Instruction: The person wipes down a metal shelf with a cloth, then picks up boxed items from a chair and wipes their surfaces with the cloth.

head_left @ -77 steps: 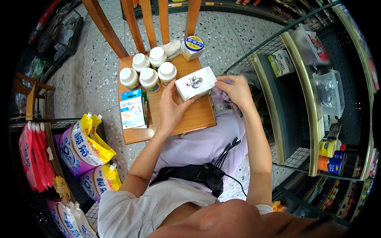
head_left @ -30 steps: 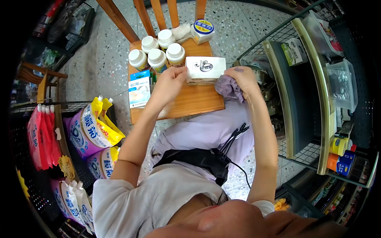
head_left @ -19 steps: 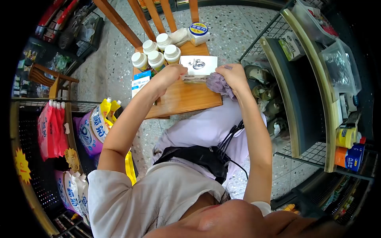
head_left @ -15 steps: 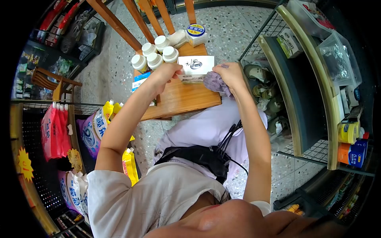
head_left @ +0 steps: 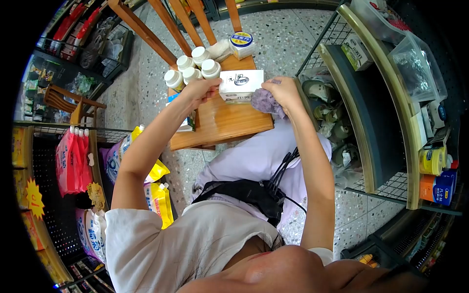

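A white box (head_left: 240, 83) with handwriting on top rests on the wooden chair seat (head_left: 224, 121). The fingers of my left hand (head_left: 201, 92) are closed at the box's left end. My right hand (head_left: 283, 94) is closed on a crumpled purple cloth (head_left: 266, 102), its fingertips against the box's right end. Several white-capped bottles (head_left: 211, 69) stand behind my left hand. A box with a blue and yellow round label (head_left: 242, 44) and a pale cloth (head_left: 220, 50) lie at the seat's back. My left forearm partly covers the blue and white packets (head_left: 187, 123).
Wooden chair slats (head_left: 171, 27) rise behind the seat. A metal shelf rack (head_left: 376, 117) holding boxes and clear plastic bins (head_left: 417, 68) stands on the right. Purple and yellow bags (head_left: 159, 202) and red bags (head_left: 73, 161) are on the left rack. A black strapped bag (head_left: 244, 195) lies on my lap.
The view has shifted, and the box, tilted between my hands at first, now sits level. My left hand has gone from spread along the box to closed at its left end.
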Motion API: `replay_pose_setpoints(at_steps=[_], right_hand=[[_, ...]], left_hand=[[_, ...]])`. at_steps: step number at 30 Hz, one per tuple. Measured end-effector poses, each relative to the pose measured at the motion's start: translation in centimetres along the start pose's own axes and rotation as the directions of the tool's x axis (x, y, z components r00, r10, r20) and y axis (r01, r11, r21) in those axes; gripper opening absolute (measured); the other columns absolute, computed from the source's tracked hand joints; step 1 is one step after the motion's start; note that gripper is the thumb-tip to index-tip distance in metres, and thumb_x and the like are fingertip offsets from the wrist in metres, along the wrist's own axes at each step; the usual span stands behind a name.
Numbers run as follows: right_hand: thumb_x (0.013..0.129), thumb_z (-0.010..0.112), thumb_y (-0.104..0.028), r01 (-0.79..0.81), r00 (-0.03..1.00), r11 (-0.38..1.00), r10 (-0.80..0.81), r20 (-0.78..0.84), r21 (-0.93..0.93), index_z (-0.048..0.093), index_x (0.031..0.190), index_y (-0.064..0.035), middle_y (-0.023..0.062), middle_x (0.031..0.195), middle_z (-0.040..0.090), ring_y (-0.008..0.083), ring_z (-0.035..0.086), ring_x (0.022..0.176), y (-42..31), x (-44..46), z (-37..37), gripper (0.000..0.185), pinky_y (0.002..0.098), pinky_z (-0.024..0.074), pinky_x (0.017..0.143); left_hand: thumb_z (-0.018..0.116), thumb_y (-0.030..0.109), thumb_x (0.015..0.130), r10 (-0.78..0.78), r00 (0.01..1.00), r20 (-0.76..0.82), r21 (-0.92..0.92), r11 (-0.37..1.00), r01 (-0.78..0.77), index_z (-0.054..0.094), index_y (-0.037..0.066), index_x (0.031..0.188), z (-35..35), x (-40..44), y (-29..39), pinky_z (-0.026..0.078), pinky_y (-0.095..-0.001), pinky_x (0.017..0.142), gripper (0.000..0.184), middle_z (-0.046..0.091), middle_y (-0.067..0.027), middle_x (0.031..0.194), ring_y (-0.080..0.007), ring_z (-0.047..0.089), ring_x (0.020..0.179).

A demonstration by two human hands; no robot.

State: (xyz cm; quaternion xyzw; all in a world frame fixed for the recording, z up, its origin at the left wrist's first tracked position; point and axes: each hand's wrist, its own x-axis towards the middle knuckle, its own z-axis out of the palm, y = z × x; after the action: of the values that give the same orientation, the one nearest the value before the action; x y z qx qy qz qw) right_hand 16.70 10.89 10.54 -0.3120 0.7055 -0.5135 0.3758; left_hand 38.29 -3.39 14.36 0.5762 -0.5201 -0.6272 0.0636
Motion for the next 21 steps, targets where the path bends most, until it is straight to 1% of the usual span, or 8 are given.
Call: replay_pose_setpoints(at_steps=[8,9,13,16,17,18,20,21], right_hand=[[0.07,0.074,-0.016,0.055,0.998,0.998,-0.055,-0.007,0.02,0.072,0.084,0.0049,0.0119,0.076,0.069,0.0159,0.062,0.069,-0.2,-0.1,-1.0,0.025,0.03,0.0492,0.066],[0.075,0.074,-0.018,0.13,0.991,0.991,-0.129,-0.04,0.023,0.072,0.087,0.0046,0.0092,0.077,0.069,0.0133,0.061,0.07,0.2,0.0,-1.2,0.026,0.0286,0.0484,0.066],[0.084,0.074,-0.026,0.172,0.959,0.978,-0.139,-0.245,0.119,0.069,0.086,0.0036,0.0048,0.075,0.067,0.009,0.059,0.069,-3.7,-2.6,-0.6,0.031,0.027,0.0475,0.063],[0.085,0.075,-0.025,0.321,0.922,0.932,-0.267,-0.279,0.167,0.067,0.089,0.0026,0.0034,0.074,0.066,0.0076,0.058,0.068,-6.3,-4.4,1.2,0.029,0.0269,0.0473,0.062],[0.083,0.076,-0.022,0.259,0.949,0.955,-0.224,-0.223,0.144,0.068,0.093,-0.0013,0.0037,0.078,0.066,0.0128,0.06,0.073,-6.9,-4.9,1.9,0.025,0.0297,0.048,0.069],[0.081,0.076,-0.023,0.392,0.893,0.919,-0.391,-0.224,-0.043,0.068,0.093,-0.0027,0.0042,0.079,0.065,0.0162,0.059,0.077,-6.5,-4.6,2.6,0.025,0.0313,0.0477,0.072],[0.078,0.078,-0.023,0.601,0.719,0.698,-0.685,-0.117,-0.391,0.069,0.095,-0.0055,0.0054,0.081,0.064,0.0229,0.059,0.083,-4.7,-3.7,4.2,0.026,0.0347,0.0472,0.078],[0.071,0.08,-0.022,0.587,0.745,0.687,-0.665,-0.046,-0.429,0.069,0.097,-0.0073,0.0086,0.095,0.062,0.0301,0.053,0.094,-4.5,-3.8,4.9,0.032,0.0393,0.0453,0.084]], left_hand=[[0.067,0.028,0.091,0.144,0.987,0.075,-0.064,0.988,-0.14,0.063,0.014,0.086,0.6,-1.5,-2.8,0.039,-0.0198,0.064,0.016,0.061,0.0056,0.078,-0.0038,0.055,0.07],[0.066,0.028,0.092,0.171,0.983,0.06,-0.074,0.983,-0.166,0.063,0.013,0.087,1.0,-2.1,-2.8,0.039,-0.0196,0.064,0.015,0.062,0.0052,0.079,-0.0037,0.055,0.07],[0.067,0.027,0.09,0.251,0.967,0.049,-0.134,0.961,-0.242,0.065,0.012,0.082,1.2,-2.1,-3.7,0.039,-0.0199,0.063,0.017,0.064,0.0039,0.075,-0.0033,0.056,0.068],[0.069,0.026,0.088,0.276,0.961,0.015,-0.191,0.944,-0.268,0.065,0.012,0.075,1.4,-1.9,-4.2,0.039,-0.02,0.062,0.019,0.064,0.0033,0.071,-0.0033,0.055,0.065],[0.07,0.025,0.088,0.28,0.96,0.016,-0.207,0.94,-0.271,0.065,0.012,0.074,1.4,-1.8,-4.4,0.039,-0.0199,0.061,0.019,0.064,0.0031,0.07,-0.0033,0.055,0.064],[0.071,0.024,0.087,0.284,0.959,0.015,-0.224,0.935,-0.274,0.066,0.012,0.073,1.3,-1.7,-4.6,0.039,-0.0198,0.061,0.019,0.064,0.0028,0.069,-0.0033,0.055,0.064],[0.071,0.023,0.086,0.304,0.953,-0.004,-0.224,0.928,-0.298,0.067,0.011,0.073,1.4,-1.7,-4.6,0.039,-0.0198,0.06,0.018,0.064,0.0021,0.068,-0.0038,0.055,0.062],[0.071,0.022,0.086,0.315,0.949,-0.017,-0.224,0.924,-0.311,0.067,0.01,0.073,1.4,-1.7,-4.6,0.039,-0.0197,0.059,0.018,0.064,0.0018,0.067,-0.0041,0.055,0.062]])
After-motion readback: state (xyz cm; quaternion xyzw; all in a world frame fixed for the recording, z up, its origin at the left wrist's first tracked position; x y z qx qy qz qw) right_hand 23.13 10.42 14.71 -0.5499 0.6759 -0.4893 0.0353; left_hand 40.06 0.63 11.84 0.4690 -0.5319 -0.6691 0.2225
